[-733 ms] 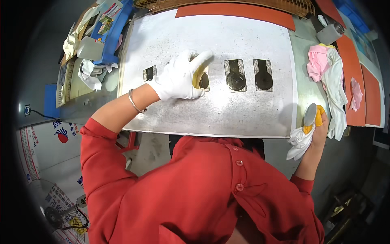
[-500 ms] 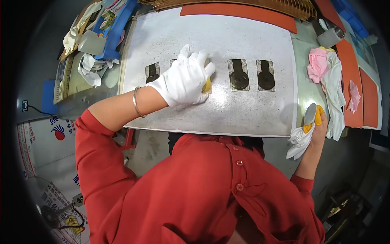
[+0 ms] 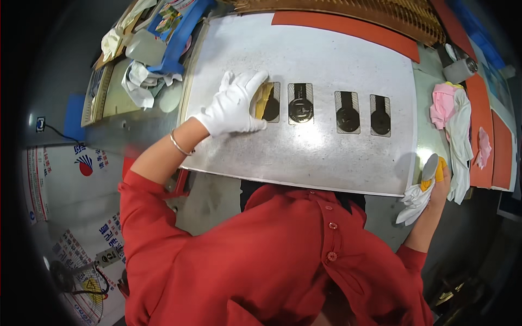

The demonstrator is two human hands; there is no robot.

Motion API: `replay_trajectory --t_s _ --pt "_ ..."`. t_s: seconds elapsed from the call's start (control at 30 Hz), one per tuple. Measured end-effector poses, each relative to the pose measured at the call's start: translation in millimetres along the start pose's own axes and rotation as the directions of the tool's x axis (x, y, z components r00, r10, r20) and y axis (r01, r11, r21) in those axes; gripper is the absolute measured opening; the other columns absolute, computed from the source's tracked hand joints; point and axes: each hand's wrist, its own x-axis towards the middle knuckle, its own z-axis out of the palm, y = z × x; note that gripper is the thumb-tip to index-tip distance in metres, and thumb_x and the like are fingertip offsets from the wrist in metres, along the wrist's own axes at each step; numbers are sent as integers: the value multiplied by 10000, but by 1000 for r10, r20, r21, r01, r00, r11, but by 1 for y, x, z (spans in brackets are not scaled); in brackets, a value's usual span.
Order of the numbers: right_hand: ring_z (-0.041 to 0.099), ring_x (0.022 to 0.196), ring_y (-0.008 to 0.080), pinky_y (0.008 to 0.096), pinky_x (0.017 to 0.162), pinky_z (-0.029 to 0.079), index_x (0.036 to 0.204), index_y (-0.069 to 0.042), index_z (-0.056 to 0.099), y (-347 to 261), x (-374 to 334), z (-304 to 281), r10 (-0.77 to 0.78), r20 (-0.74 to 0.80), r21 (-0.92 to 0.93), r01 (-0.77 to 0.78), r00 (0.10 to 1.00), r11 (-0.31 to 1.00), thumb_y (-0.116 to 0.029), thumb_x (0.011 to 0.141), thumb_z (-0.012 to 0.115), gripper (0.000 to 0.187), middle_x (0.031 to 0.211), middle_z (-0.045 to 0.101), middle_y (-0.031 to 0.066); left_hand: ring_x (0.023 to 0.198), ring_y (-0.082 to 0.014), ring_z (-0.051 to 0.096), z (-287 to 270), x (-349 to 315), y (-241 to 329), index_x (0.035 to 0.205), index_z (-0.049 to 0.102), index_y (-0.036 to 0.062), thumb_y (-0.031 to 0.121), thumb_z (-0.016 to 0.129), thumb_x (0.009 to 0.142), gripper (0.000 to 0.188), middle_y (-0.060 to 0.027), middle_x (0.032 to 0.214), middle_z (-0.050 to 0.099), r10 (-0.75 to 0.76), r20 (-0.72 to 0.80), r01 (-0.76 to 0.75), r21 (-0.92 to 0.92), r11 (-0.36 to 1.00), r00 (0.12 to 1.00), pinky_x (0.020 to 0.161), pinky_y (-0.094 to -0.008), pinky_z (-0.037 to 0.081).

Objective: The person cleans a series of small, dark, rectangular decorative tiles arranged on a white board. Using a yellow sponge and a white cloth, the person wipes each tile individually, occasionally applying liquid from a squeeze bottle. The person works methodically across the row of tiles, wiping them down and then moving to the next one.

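Observation:
My left hand (image 3: 234, 103), in a white glove, is on the left part of the white-covered table. Its fingers and thumb curve around a creased yellow piece (image 3: 263, 100), whose kind I cannot make out, at the left edge of a dark piece (image 3: 273, 106). To the right lie more dark pieces, each a disc with a strap on a mesh-patterned rectangle: one just beside it (image 3: 300, 103), then two further off (image 3: 348, 112) (image 3: 380, 116). Beyond the table's front right corner, my bare right hand (image 3: 441, 182) grips a white cloth (image 3: 417, 202) with yellow fabric and a grey oval part.
Pink and white cloths (image 3: 461, 141) lie at the right, near a capped bottle (image 3: 459, 70). A blue tray (image 3: 176, 46), a whitish container (image 3: 145, 48) and crumpled paper (image 3: 138, 84) stand at the left. An orange strip (image 3: 348, 32) and a brown ridged rack (image 3: 380, 16) line the back.
My left hand has moved left along the row with the yellow piece, uncovering a dark piece. My right hand keeps its hold on the cloth. The whole view has shifted a little.

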Motion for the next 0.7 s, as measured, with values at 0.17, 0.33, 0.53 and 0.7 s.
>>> replay_trajectory --t_s 0.17,0.33,0.53,0.7 --pt "555 748 73 200 640 446 1093 -7 531 3 1 -2 -11 31 65 9 999 998 -153 927 480 227 901 591 13 935 -363 516 -3 -1 10 1334 312 120 301 735 557 903 -173 1053 497 -100 24 101 -27 995 995 841 -453 420" --pt "559 764 77 206 661 449 1092 1 536 1 3 -3 -23 9 4 23 1000 1000 -153 926 481 233 913 595 15 926 -363 543 -21 12 24 1340 329 175 284 679 598 828 -195 1070 495 15 182 -45 160 986 983 817 -457 436" --pt "557 805 84 215 692 443 1105 16 534 2 4 -5 -30 8 -15 30 1000 999 -147 932 474 245 940 591 23 1041 -361 477 4 7 7 1324 361 171 264 664 593 797 -188 1145 460 108 38 -110 67 992 993 923 -473 361" --pt "552 780 74 208 673 440 1094 12 534 5 6 -6 -40 -21 -29 39 999 999 -154 929 486 239 916 588 11 996 -369 482 5 -2 12 1318 368 147 273 681 579 812 -185 1107 467 73 -12 -73 11 997 997 910 -452 370"
